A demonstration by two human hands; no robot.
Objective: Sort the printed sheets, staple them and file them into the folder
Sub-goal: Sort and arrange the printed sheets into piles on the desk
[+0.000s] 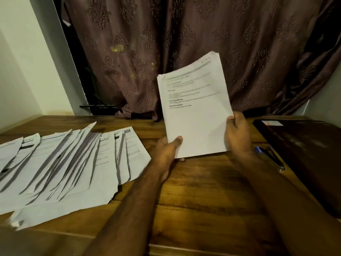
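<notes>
Above the bench [203, 182], both hands, left [166, 150] and right [238, 133], grip clamped on the sheaf [195, 111], whose edges should be squared before stapling

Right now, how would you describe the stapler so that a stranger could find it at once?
Start at the wooden table and look to its right side, where a dark folder lies flat. Along the folder's left edge, just beyond the right hand, lies the stapler. It is the only slim metallic thing there, dark with a blue end; everything else nearby is paper.
</notes>
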